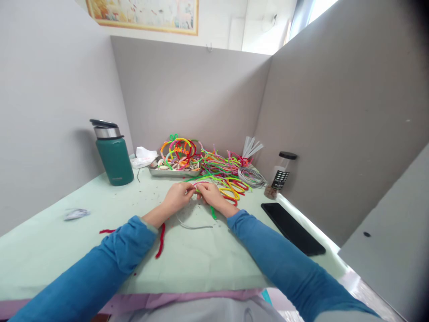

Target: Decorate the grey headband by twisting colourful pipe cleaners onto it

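My left hand (178,196) and my right hand (209,194) meet over the middle of the table, fingertips pinched together. Between them is a thin pink and green fuzzy stem (201,183), which both hands hold. A short green fuzzy piece (213,213) shows just below my right hand. Under the hands, a grey wire (194,227) curves across the cloth. Near my left forearm lies a red fuzzy stem (161,241), with another red end (107,231) farther left.
Behind the hands are a metal tray (174,172) with colourful loops, a stem pile (221,163) and coiled wire (251,177). A green bottle (115,158) stands left; a black-lidded jar (279,176) and black phone (291,227) are right. Grey partitions surround the table.
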